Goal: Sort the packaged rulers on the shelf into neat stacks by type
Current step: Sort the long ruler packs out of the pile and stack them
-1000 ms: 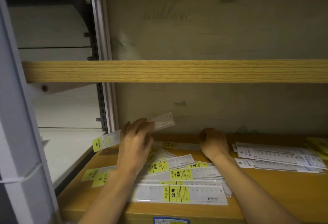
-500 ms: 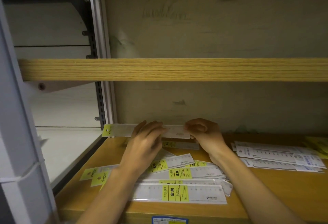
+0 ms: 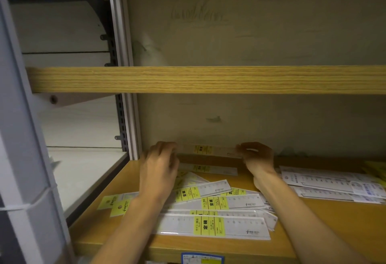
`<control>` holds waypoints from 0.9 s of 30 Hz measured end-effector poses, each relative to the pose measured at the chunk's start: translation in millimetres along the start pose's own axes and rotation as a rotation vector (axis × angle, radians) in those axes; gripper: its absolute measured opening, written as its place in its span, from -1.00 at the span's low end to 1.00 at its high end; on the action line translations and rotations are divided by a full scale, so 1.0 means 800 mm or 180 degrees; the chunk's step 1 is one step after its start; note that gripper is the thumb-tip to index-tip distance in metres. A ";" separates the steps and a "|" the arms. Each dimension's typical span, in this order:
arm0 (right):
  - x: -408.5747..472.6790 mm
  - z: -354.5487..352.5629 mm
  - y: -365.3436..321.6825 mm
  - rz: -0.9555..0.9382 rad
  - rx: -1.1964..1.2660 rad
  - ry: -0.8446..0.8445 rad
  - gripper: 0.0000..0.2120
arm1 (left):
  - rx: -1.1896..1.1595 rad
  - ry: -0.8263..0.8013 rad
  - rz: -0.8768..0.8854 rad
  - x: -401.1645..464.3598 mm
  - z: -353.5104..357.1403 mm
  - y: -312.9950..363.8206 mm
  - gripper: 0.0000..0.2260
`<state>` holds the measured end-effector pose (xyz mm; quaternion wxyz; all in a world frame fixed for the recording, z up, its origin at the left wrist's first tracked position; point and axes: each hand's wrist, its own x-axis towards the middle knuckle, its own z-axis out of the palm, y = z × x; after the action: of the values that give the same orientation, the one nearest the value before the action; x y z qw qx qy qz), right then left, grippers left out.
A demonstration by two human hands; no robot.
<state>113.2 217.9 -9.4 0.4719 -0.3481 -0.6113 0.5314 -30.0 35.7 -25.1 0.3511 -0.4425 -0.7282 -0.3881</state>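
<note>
While both arms reach in over the front edge of the wooden shelf (image 3: 129, 182), the hands are way back near the rear wall (image 3: 250, 121), holding one packaged ruler (image 3: 211, 151) between them. It's up off the shelf surface, roughly level, right against the wall. The left hand (image 3: 159, 165) has its back to the camera with fingers curled over the ruler's left end, a bit motion-blurred so I can't make out the exact finger placement. The right hand (image 3: 258, 157) pinches the right end with thumb and bent fingers, wrist cocked up.

Directly below the held one, another ruler (image 3: 208, 168) of the same look lies flat along the back of the shelf.

Closer to the front there's a messy fanned pile of rulers (image 3: 219, 207) with yellow labels, overlapping at different angles, the left forearm crossing over part of it. The front ruler (image 3: 211, 225) sits about parallel to the shelf edge. Two yellow header tabs (image 3: 114, 203) stick out at the pile's left.

Off to the right is a separate white-packaged stack (image 3: 334, 186), fairly squared up, with something yellow (image 3: 376, 168) behind it at the frame edge. An upper shelf board (image 3: 208, 80) runs across above everything.
</note>
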 end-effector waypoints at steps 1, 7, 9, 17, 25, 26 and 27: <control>0.001 0.002 0.002 0.0016 -0.0066 -0.0008 -0.87 | 0.0021 0.0005 0.0010 0.000 -0.001 0.000 -0.80; 0.006 0.005 0.009 0.0101 -0.0284 -0.0032 -0.88 | 0.0097 0.0029 0.0029 -0.001 -0.002 0.000 -0.80; 0.008 0.006 0.013 0.0143 -0.0303 -0.0051 -0.89 | 0.0108 0.0037 0.0030 -0.001 -0.001 -0.001 -0.80; 0.006 0.003 0.020 -0.0302 -0.1415 -0.0093 -0.86 | 0.0090 -0.0095 0.0034 -0.001 0.003 -0.005 -0.81; -0.004 0.000 0.021 -0.0892 -0.3013 -0.0147 -0.81 | -0.0571 -0.0857 0.0131 -0.005 0.006 -0.010 -0.86; -0.005 -0.001 0.020 -0.0877 -0.3049 -0.0164 -0.83 | -0.0673 -0.1106 0.0126 -0.005 0.006 -0.010 -0.86; -0.006 -0.002 0.019 -0.0873 -0.3046 -0.0163 -0.84 | -0.0773 -0.1398 0.0105 -0.005 0.006 -0.009 -0.84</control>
<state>114.8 217.0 -25.6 0.3096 -0.4289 -0.8382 0.1327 -35.8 35.9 -32.4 0.1350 -0.5670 -0.7277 -0.3616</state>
